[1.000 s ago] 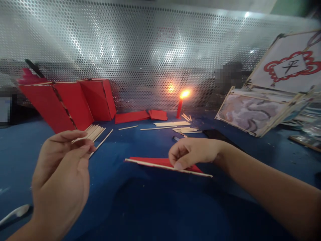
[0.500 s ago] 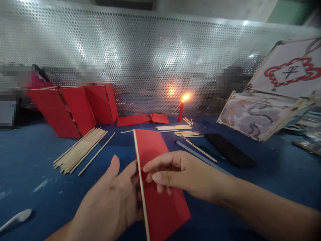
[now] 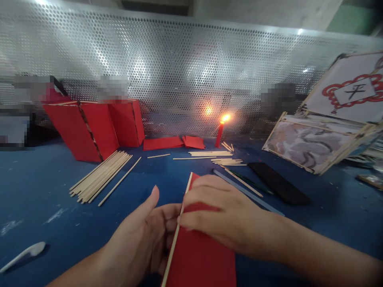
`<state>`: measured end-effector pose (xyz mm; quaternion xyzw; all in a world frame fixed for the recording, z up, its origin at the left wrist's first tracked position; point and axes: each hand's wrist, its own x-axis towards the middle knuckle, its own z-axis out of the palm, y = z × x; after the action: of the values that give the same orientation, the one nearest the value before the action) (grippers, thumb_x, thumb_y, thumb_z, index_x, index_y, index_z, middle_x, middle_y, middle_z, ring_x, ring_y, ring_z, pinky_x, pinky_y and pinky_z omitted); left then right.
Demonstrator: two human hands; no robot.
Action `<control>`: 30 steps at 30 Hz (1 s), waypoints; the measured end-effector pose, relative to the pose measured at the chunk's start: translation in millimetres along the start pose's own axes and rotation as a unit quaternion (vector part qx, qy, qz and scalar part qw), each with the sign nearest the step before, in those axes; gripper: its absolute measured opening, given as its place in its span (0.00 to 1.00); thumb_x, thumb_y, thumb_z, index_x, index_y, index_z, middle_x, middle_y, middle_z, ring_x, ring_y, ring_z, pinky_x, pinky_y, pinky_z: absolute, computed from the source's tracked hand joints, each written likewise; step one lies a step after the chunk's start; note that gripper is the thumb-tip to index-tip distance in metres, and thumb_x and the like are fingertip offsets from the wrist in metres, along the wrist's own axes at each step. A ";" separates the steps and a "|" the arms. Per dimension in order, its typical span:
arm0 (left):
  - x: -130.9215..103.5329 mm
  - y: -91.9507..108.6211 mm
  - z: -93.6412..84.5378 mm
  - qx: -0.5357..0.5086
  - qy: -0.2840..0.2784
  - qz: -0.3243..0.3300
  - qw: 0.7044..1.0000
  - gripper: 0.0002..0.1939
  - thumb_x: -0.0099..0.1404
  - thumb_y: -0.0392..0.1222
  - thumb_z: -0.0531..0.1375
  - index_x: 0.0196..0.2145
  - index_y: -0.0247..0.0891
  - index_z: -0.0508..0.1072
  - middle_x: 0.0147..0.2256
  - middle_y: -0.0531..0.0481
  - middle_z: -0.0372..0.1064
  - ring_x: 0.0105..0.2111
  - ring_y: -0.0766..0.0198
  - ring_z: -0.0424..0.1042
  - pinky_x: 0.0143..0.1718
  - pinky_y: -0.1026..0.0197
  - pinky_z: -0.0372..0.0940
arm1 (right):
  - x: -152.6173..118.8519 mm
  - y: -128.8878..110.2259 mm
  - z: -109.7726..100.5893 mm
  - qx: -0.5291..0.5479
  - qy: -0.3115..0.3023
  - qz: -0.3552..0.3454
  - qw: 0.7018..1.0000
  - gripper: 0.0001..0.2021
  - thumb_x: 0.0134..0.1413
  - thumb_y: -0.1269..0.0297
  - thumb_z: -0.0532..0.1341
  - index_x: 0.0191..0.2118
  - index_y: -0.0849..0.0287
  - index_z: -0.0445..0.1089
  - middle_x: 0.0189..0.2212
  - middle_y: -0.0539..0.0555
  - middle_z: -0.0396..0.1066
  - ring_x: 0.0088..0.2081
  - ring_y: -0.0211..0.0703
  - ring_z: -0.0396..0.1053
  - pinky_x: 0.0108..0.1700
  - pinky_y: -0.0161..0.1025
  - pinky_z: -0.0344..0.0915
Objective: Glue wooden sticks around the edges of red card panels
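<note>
A red card with a pale wooden stick along its left edge lies in front of me, tilted. My left hand is beside that edge, thumb raised and apart, its curled fingers touching the stick side; the fingertips are partly hidden behind the card. Over the card's upper part rests my right hand, its fingers bent across the red surface and their tips at the stick. What lies under the right palm is hidden.
A bundle of sticks lies left, before standing red panels. A lit red candle stands at the back near short sticks. A black case and white painted panels are right, a white spoon front left.
The red card has moved down and its top now leans right. My right hand has come down onto it, fingers reaching the stick edge. My left hand has shifted right with the card.
</note>
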<state>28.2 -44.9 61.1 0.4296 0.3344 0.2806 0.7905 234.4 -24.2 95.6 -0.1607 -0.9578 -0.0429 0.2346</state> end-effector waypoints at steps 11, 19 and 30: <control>4.0 -9.1 -10.3 -0.100 -0.096 -0.050 0.989 0.39 0.64 0.75 0.47 0.38 0.35 0.77 0.34 0.43 0.79 0.33 0.58 0.76 0.33 0.64 0.64 | -1.6 -6.4 12.6 -0.063 -0.034 -0.042 0.997 0.13 0.70 0.72 0.53 0.37 0.60 0.73 0.36 0.52 0.74 0.42 0.42 0.64 0.52 0.41 0.62; 2.7 1.9 -9.6 -0.059 0.051 0.003 0.997 0.36 0.66 0.73 0.44 0.49 0.41 0.73 0.42 0.44 0.79 0.40 0.53 0.77 0.35 0.57 0.68 | -2.6 3.5 14.8 -0.064 -0.063 0.000 0.996 0.10 0.67 0.73 0.55 0.36 0.61 0.73 0.36 0.54 0.74 0.42 0.44 0.66 0.48 0.40 0.62; -0.6 26.5 -46.5 0.175 0.366 0.344 0.847 0.11 0.71 0.51 0.56 0.41 0.44 0.74 0.42 0.49 0.77 0.44 0.57 0.75 0.46 0.56 0.70 | -3.5 13.5 40.3 -0.055 -0.146 0.238 0.959 0.10 0.57 0.79 0.58 0.33 0.63 0.76 0.34 0.57 0.75 0.38 0.47 0.67 0.43 0.44 0.64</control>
<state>-12.1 -10.0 65.3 0.5147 0.4739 0.6080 0.3752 224.2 -6.1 58.4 -0.4010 -0.9118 -0.0146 0.0867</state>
